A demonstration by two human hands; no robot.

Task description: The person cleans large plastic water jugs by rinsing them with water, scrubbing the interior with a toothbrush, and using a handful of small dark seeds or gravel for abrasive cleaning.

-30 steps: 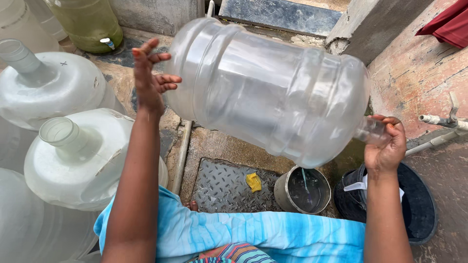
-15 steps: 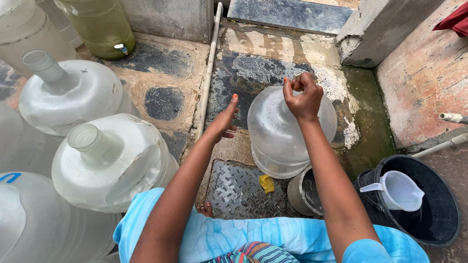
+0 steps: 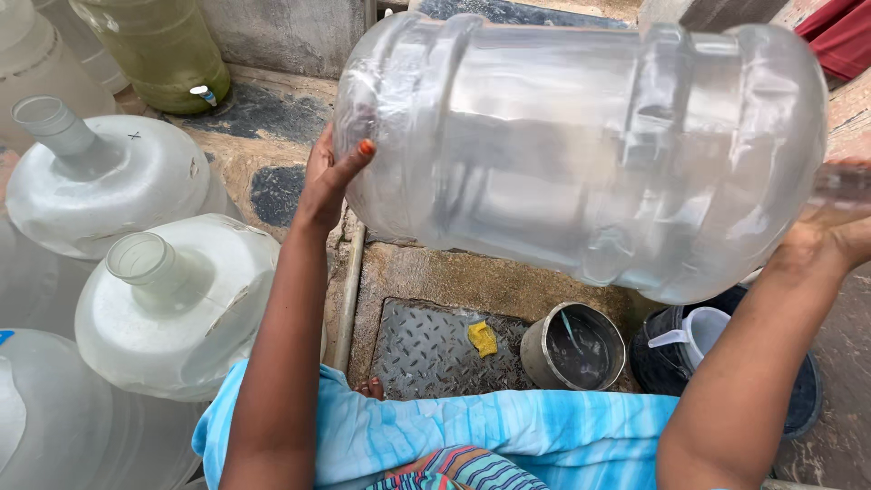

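Clear plastic water jug [image 3: 581,154] now raised sideways, no longer upright, left hand [image 3: 328,181] fingers spread on base, right hand [image 3: 830,240] clamped on neck

We record an outdoor washing corner of a home yard or small water-bottle yard, floored in rough, patched concrete [image 3: 272,136] with a wet drain channel and a metal grate plate [image 3: 426,349]. We list several large clear water jugs [image 3: 163,299] standing together, a greenish dispenser with a tap [image 3: 159,50], a thin pipe [image 3: 349,290] along the ground, a metal bucket [image 3: 576,349], and a black tub holding a white jug [image 3: 703,336], beside a brick wall.
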